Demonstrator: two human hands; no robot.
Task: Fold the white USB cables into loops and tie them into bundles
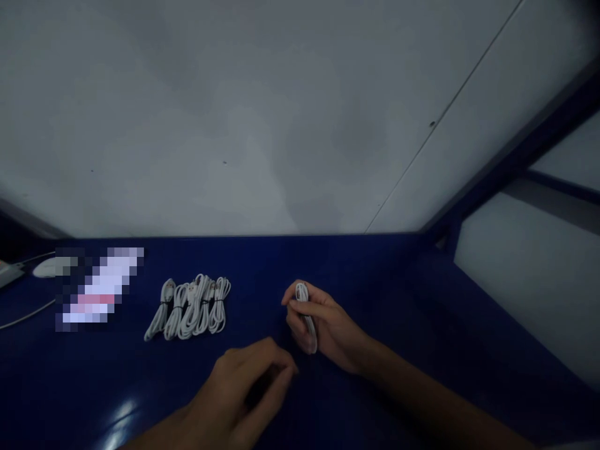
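Note:
My right hand (323, 319) is wrapped round a coiled white cable (310, 325), which stands upright between thumb and fingers above the blue table (262, 269). Lower and to the left, my left hand (248, 381) is curled with thumb and fingertips brought together; whatever it pinches, if anything, is too small or hidden to make out. Several bundled white cables (199, 306), bound with dark ties, lie side by side on the table beyond my left hand.
At the far left are a white mouse-like object (44, 267), a pixelated bright object (105, 281) and a thin cable (28, 315). A pale wall (234, 125) rises behind the table, with a blue frame (506, 169) on the right.

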